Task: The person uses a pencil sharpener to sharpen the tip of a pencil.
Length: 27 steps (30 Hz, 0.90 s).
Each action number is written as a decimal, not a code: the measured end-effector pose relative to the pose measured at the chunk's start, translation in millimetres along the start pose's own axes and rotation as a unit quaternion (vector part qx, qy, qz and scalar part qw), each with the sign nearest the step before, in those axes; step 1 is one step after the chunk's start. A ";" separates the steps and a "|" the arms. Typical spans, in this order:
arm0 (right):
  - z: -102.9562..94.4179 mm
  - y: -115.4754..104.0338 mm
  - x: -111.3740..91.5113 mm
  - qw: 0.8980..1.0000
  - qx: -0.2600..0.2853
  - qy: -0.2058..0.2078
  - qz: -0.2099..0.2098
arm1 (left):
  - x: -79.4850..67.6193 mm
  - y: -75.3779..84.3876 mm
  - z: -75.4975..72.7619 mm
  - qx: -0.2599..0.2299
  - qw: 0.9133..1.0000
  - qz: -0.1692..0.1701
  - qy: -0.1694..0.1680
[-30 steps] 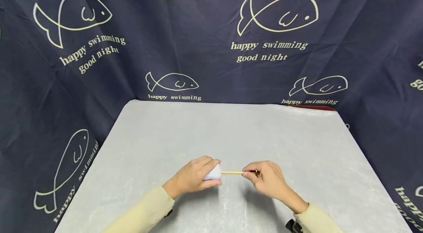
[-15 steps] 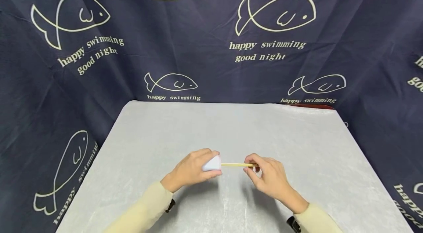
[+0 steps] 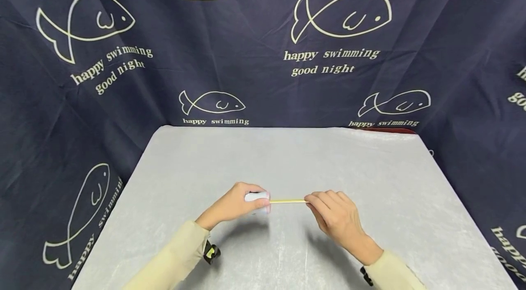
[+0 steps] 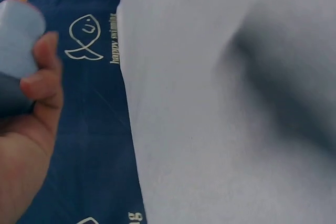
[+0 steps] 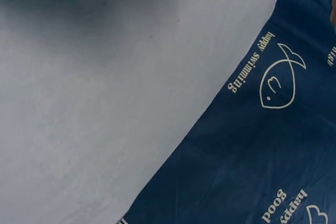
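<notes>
One pale-blue cylinder [image 4: 19,38], pink-rimmed, gripped by left hand [image 3: 233,202]; right hand [image 3: 336,216] pinching thin yellow stick [image 3: 287,201].

Cylinder [image 4: 20,38]: smooth, matt, plastic-looking. Curtain [image 3: 263,71]: matt cloth. Table cover [image 3: 263,157]: smooth, cloth-like.

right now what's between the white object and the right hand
The head view shows a yellow stick running from the white object to the right hand.

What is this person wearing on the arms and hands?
Both sleeves are pale cream. A black device with a yellow-green patch shows at the left wrist, a black piece at the right. The left hand and the right hand wear no gloves.
</notes>
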State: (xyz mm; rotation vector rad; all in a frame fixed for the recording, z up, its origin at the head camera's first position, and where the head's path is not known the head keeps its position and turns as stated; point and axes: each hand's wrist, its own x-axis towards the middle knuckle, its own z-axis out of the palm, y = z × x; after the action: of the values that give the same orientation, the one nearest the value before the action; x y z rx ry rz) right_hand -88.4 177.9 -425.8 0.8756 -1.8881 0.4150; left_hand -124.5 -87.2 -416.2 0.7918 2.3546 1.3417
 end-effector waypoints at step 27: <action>-25.5 -6.8 -10.2 0.756 0.309 -0.411 0.404 | -20.7 -23.3 59.8 0.324 0.844 0.382 0.193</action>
State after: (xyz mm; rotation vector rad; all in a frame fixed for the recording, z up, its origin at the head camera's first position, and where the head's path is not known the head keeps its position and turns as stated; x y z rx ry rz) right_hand -64.6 193.0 -423.5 0.6162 -3.0242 1.4361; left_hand -84.0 -68.2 -466.7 1.9897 3.0195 0.9500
